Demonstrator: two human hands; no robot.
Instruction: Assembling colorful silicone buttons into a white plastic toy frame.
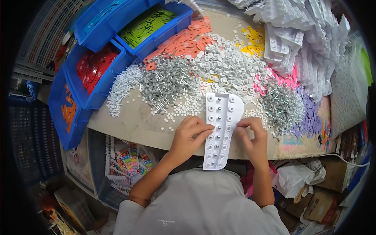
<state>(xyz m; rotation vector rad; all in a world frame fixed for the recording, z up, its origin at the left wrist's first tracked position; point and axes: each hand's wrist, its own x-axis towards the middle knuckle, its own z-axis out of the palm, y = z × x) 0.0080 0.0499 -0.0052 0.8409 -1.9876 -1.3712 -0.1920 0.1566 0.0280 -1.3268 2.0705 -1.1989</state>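
Observation:
A long white plastic piece (237,105) with one rounded side lies at the table's front edge, its near end by my shirt. White round rings line both its sides, and a row of shiny metal pin heads runs down its middle. My left hand (188,138) is closed in a pinch, fingertips over the piece's left edge, covering one spot in the left row. My right hand (253,138) is also closed, thumb and forefinger close together beside the right edge. Whatever either pinch holds is too small or hidden to make out.
Beyond the piece lie heaps of white rings (231,64), metal pins (166,80) and, farther right, more pins (282,105). Blue bins (129,58) with coloured tags stand at left. Salmon tags (184,43) and purple tags (307,111) lie loose. White plastic pieces (290,31) pile up at right.

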